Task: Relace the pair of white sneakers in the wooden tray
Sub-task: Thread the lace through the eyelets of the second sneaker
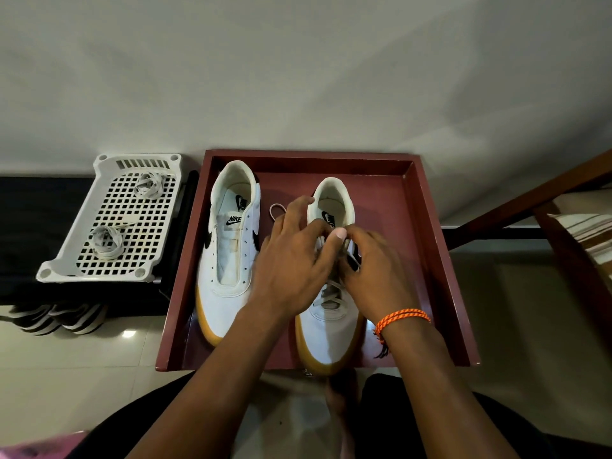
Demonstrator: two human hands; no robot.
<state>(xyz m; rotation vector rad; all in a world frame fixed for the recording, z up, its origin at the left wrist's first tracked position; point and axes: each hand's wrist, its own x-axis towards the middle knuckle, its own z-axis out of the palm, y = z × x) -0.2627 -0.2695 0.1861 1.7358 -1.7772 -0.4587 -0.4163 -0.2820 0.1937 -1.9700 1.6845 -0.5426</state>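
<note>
Nearest, the left hand (291, 256) and right hand (371, 270) meet over the right sneaker (331, 313), both with fingers curled in on the grey lace (331, 291), which they appear to pinch at the upper eyelets; the exact fingertip hold is blurred. That shoe stands in the wooden tray (427, 246), toe toward the person, its lower eyelets already crossed. The lace looks flat, soft and limp, so it should be taken close to its tip and fed stiffly through each hole (a loose loop of it (276, 210) trails on the tray floor between the shoes and could snag). The sneaker itself seems light with a firm gum sole, likely to slide unless one hand steadies it. Just beside it the left sneaker (228, 253) sits unlaced, tongue bare. Further left, outside the tray, a white perforated basket (109, 223) carries two coiled laces (127, 213), within reach for the second shoe. A wooden frame (543, 197) rises on the right, well apart from the work.
</note>
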